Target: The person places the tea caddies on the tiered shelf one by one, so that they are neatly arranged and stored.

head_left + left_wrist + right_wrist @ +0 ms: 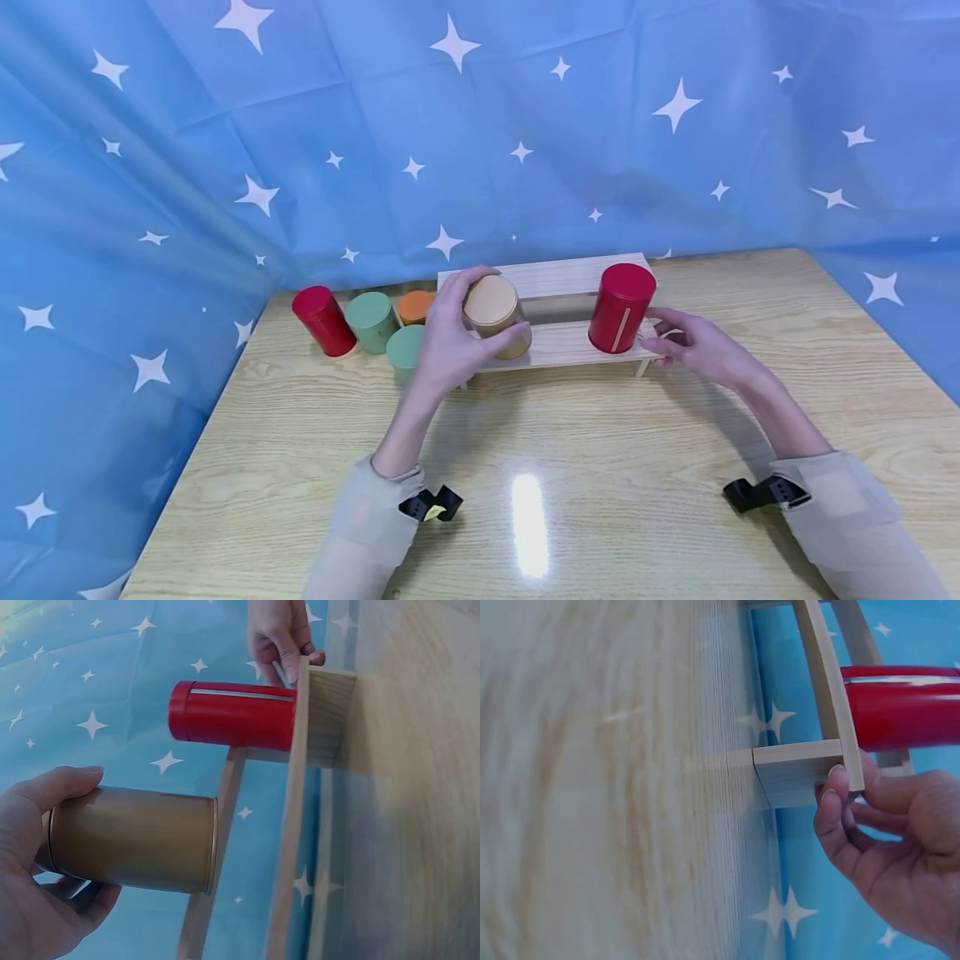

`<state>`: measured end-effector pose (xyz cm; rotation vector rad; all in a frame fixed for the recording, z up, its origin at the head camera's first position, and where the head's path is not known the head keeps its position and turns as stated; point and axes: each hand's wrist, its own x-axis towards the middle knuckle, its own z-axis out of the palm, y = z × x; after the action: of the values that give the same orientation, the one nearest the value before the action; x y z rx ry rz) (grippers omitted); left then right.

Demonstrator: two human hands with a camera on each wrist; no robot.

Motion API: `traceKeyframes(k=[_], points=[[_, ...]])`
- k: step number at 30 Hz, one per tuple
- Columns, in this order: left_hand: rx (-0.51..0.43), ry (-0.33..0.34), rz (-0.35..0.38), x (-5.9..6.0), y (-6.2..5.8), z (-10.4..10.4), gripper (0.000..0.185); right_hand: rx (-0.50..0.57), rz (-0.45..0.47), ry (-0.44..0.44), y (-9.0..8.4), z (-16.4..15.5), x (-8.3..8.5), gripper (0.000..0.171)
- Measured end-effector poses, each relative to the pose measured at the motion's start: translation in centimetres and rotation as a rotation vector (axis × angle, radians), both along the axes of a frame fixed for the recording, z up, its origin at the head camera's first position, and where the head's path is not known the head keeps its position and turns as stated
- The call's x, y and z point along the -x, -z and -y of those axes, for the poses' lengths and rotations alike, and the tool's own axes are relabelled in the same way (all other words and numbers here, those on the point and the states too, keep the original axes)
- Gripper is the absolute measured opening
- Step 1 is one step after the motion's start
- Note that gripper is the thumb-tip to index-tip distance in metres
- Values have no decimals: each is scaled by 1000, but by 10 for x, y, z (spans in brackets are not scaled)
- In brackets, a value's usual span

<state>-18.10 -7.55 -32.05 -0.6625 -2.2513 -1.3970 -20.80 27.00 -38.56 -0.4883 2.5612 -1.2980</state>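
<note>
My left hand (450,337) wraps the gold tin (495,312), its base at the wooden rack (570,343)'s lower step; right hand (693,342) fingers pinch the rack's end (red tin (621,307) beside). Best set it flat, rack steadied.

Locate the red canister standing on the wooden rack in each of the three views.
Head: red canister upright on the lower step, right of centre.
Left wrist: seen sideways, upper middle.
Right wrist: upper right edge, partly cropped.
Shared landmark: the wooden rack, whose end the right hand grips.
</note>
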Motion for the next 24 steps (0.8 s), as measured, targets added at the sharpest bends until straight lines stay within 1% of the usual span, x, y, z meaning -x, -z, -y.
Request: traceKeyframes(k=[7,15,18,24], points=[[15,28,76,4,9,-17,60,-5,-2,0,1,-1,0,62],[24,61,117,14,18,-36,59,-2,-4,0,0,0,0,62],[30,68,139,16,20,-43,59,1,-5,1,1,0,0,61],[57,52,175,19,20,-54,63,-20,-3,15,0,0,0,62]])
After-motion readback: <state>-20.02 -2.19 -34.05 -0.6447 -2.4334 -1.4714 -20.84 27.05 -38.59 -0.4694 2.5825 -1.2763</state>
